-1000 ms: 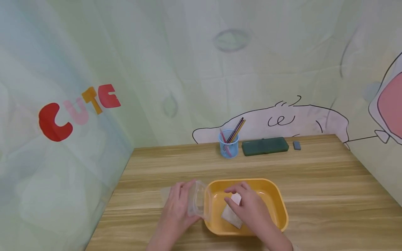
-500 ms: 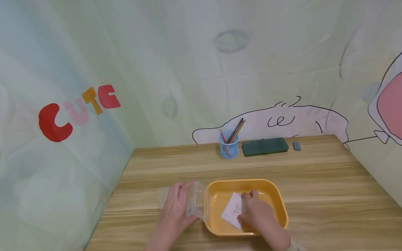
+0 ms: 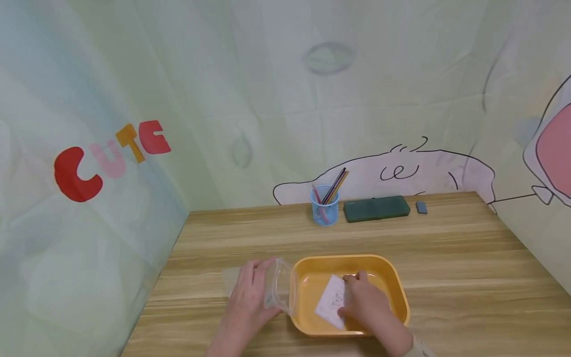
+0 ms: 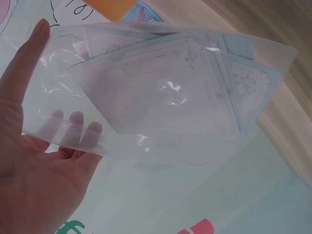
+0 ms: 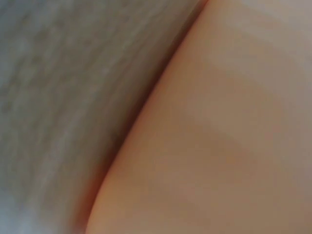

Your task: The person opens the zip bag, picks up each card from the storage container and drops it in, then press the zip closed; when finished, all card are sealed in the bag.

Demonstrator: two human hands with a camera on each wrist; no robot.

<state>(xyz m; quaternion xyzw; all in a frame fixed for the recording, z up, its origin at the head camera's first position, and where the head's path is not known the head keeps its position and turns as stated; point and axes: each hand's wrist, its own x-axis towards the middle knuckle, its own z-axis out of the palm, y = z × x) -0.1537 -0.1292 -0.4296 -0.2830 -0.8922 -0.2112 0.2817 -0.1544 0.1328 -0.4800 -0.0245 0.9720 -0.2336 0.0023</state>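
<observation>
My left hand (image 3: 250,292) holds a clear plastic bag (image 3: 276,287) at its mouth, which gapes toward the yellow tray (image 3: 308,325). Through the film in the left wrist view show several pale printed cards (image 4: 161,92) with patterned borders; some of that hand's fingers (image 4: 73,129) are seen behind the film. Inside the tray, my right hand (image 3: 368,305) grips the right side of a white paper card (image 3: 330,300) with a butterfly drawing. Its fingertips are partly hidden in the head view. Only blurred skin and a sleeve (image 5: 63,97) fill the right wrist view.
At the table's back stand a blue cup (image 3: 324,213) of pencils, a dark green case (image 3: 376,208) and a small blue eraser-like block (image 3: 421,207). A printed curtain (image 3: 223,124) closes off the back and sides of the wooden table (image 3: 214,238).
My right hand has come down from above the tray and moved right, taking hold of the card's right side; the butterfly drawing now shows. My left hand has barely moved with the bag.
</observation>
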